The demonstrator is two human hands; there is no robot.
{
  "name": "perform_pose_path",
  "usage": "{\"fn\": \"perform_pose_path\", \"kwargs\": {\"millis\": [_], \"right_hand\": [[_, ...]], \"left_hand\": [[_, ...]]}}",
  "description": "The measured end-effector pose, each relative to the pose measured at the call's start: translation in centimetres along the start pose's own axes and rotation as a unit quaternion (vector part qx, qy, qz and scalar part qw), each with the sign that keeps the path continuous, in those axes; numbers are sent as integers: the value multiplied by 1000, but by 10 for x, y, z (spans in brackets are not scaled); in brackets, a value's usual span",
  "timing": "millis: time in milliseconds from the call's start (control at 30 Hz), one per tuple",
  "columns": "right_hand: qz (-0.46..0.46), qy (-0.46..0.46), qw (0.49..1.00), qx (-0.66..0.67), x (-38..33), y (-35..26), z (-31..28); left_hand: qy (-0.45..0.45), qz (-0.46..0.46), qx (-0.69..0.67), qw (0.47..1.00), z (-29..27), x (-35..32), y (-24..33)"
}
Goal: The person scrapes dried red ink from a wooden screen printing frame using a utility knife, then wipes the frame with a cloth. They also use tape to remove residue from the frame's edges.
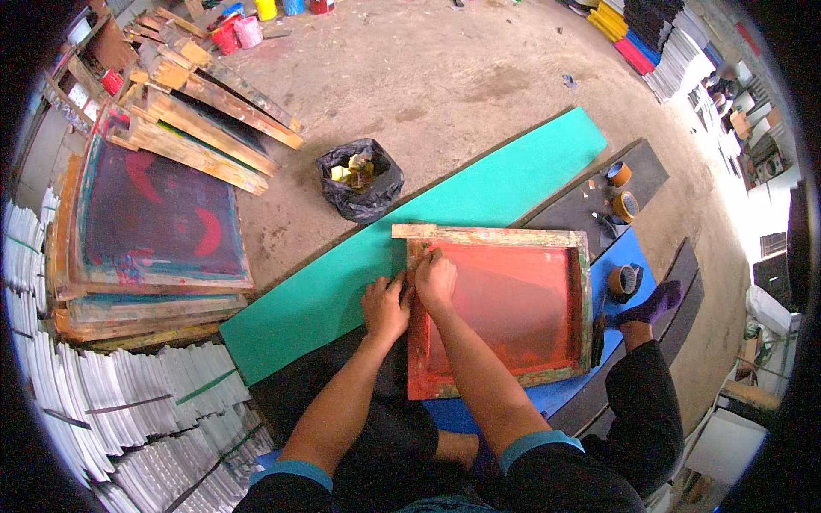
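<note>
A wooden screen printing frame (503,232) with red-stained mesh lies in front of me, tilted slightly. My left hand (386,308) is at the outer side of its left bar, fingers curled against the wood. Just beside it, my right hand (436,280) is closed and presses down along the same bar, near the upper left corner. Whatever sits between the right fingers is hidden. A short wooden strip (414,231) juts out past the frame's upper left corner. Beneath the frame run a long green board (479,184) and a blue sheet (611,325).
A black plastic bag (363,205) with yellow scraps stands beyond the green board. Tape rolls (625,205) lie at the right, near my foot (654,306). Stacked printing frames (162,214) and wooden squeegees (201,154) are at the left, above bundled white sheets (154,385).
</note>
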State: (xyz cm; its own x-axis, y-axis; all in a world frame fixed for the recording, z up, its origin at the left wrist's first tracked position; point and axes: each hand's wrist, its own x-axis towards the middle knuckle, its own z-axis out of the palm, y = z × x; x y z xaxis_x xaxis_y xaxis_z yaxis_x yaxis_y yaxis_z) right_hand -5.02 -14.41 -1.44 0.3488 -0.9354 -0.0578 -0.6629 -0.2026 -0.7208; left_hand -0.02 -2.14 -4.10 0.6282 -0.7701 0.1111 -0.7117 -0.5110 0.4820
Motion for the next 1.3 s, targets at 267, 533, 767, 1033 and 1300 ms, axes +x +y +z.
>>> {"fn": "perform_pose_path", "kwargs": {"millis": [267,533,767,1033,1300], "right_hand": [[3,8,997,81,18,2,0],[-15,7,1000,-9,14,-7,-6],[-107,48,991,-63,15,10,5],[-103,-39,982,-150,28,9,0],[-91,4,995,-42,17,15,-8]], "left_hand": [[6,-1,-43,999,6,2,-3],[-12,3,-18,1000,1,1,-3],[18,11,2,1000,5,-1,-1],[19,0,4,1000,5,-2,0],[-2,-14,-3,1000,-2,1,5]]}}
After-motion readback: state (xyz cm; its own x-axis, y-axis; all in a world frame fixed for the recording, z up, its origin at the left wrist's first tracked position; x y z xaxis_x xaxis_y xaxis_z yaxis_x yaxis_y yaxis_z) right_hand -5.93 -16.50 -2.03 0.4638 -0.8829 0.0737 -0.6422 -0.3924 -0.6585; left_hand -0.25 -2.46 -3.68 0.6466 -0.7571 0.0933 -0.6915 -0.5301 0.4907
